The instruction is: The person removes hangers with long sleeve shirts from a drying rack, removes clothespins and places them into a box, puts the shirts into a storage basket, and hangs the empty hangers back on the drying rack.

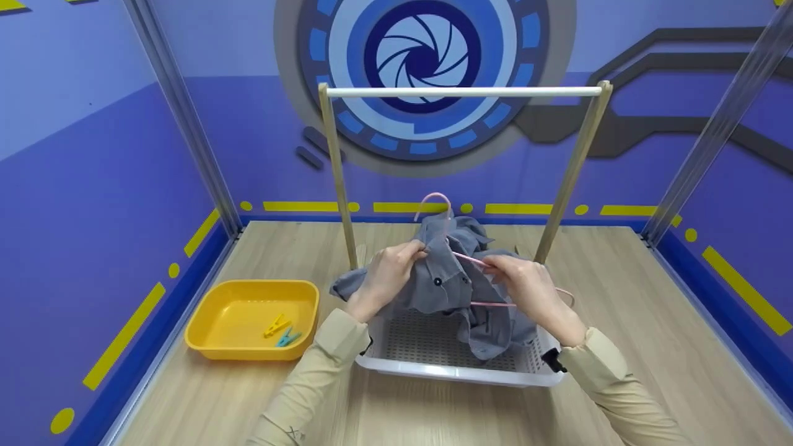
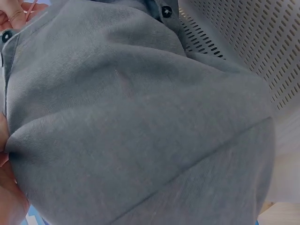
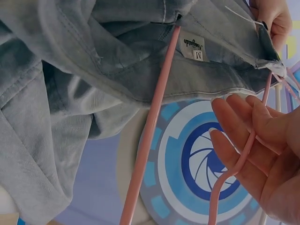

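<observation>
— While you look down at the middle of the head view, what are your hands grasping?
— Your left hand pinches the front edge of a gray shirt. Your right hand grips one arm of a pink hanger between thumb and fingers.

— And how do the two lie together?
— You have the shirt bunched at the center of the frame, over a white basket, with a fold drooping inside the rim. The hanger's hook stands up above the cloth; its right end sticks out beneath your right hand, and its left end is hidden in the fabric. In the right wrist view you can see a neck label marked M.

— What else is around you?
— Left of center you have a yellow tray holding a yellow clothespin and a blue clothespin. Behind the shirt stands a rack with a white rod across the upper frame. The tabletop is pale wood-grain.
</observation>
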`<state>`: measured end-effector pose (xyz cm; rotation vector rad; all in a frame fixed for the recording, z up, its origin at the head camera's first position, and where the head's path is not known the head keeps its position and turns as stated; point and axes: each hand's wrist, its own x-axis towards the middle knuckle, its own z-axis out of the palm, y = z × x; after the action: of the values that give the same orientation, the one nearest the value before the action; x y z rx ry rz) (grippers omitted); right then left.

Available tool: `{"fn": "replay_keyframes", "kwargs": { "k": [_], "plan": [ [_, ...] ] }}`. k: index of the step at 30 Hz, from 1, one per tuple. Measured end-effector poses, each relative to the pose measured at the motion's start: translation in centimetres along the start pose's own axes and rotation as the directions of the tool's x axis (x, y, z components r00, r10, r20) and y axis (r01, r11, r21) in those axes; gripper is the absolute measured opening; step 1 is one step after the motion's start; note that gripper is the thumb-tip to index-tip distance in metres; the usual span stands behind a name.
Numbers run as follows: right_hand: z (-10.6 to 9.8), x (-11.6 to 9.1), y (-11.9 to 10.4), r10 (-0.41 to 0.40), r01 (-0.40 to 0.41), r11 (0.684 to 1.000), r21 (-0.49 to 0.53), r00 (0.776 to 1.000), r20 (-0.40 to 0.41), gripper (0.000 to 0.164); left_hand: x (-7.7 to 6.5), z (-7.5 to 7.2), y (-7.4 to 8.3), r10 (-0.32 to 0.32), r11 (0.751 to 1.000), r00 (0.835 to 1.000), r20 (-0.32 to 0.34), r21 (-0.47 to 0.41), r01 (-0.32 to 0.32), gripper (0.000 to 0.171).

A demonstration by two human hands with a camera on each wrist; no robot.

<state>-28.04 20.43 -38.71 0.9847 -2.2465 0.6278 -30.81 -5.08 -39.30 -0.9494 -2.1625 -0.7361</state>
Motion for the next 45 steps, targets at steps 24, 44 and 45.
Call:
{"fn": "replay_keyframes", "kwargs": {
  "k": [24, 44, 45],
  "plan": [
    [-3.0, -1.6, 1.7, 0.129, -0.131, 0.991, -0.036, 0.990, -0.050, 0.024, 0.3, 0.4, -0.6, -0.015, 0.998, 0.998, -0.068, 0.056, 0.019, 0.007],
    [-5.6, -3.9, 3.7, 0.247, -0.248, 0.969, -0.010, 0.966, -0.083, 0.019, -0.5, 0.0, -2.2, -0.191, 0.974, 0.977, -0.094, 0.103, 0.200, 0.007],
    [-5.7, -4.0, 3.7, 0.249, -0.251, 0.968, -0.008, 0.965, -0.084, 0.019, -0.5, 0.0, -2.3, -0.193, 0.973, 0.976, -0.101, 0.109, 0.203, 0.007]
  ]
}}
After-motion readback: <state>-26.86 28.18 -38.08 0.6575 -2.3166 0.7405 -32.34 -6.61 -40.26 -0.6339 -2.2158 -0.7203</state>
